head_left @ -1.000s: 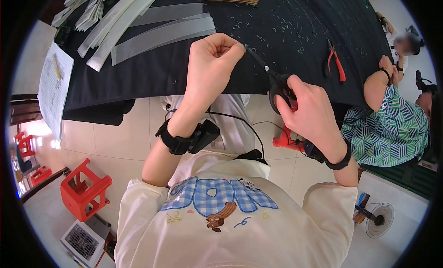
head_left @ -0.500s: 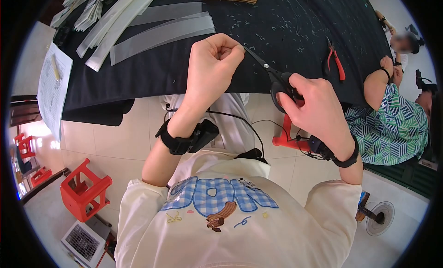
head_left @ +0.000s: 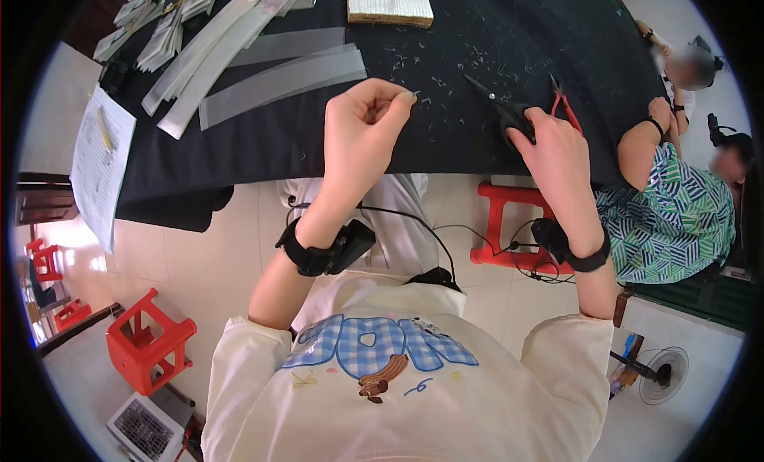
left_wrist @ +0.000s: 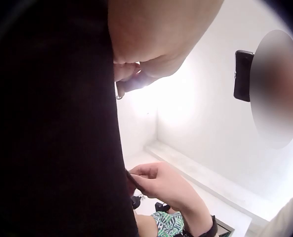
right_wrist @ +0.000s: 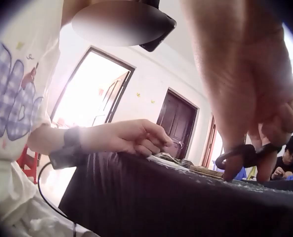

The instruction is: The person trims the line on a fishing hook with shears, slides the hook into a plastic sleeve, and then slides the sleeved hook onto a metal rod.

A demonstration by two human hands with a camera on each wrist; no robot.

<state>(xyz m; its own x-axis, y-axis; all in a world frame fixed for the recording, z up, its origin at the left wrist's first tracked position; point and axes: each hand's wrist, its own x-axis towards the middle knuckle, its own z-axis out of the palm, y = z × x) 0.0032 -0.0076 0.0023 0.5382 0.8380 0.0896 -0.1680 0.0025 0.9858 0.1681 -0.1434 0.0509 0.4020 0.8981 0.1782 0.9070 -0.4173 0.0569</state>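
Observation:
My left hand [head_left: 358,136] is raised at the table's near edge, thumb and forefinger pinching a tiny pale piece [head_left: 415,95], mostly hidden by the fingertips. A small shiny bit [left_wrist: 119,97] shows at those fingertips in the left wrist view. To the right, my right hand [head_left: 559,159] grips black scissors [head_left: 516,120] by the handles, fingers through the loops, blades pointing up and left, apart from the left hand. The right wrist view shows the scissors' handle [right_wrist: 244,155] around the fingers. Red-handled pliers [head_left: 567,110] lie just beyond the right hand.
Clear plastic strips [head_left: 282,88] and stacks of cards [head_left: 165,40] lie at the left of the black-covered table [head_left: 270,148]. A white-topped block [head_left: 390,7] stands at the back. Small clippings are scattered on the cloth. A person in a patterned shirt [head_left: 668,215] sits at right.
My right hand has carried the scissors rightward, away from the left fingertips, toward the pliers. The left hand keeps its pinch, and the head view has shifted slightly.

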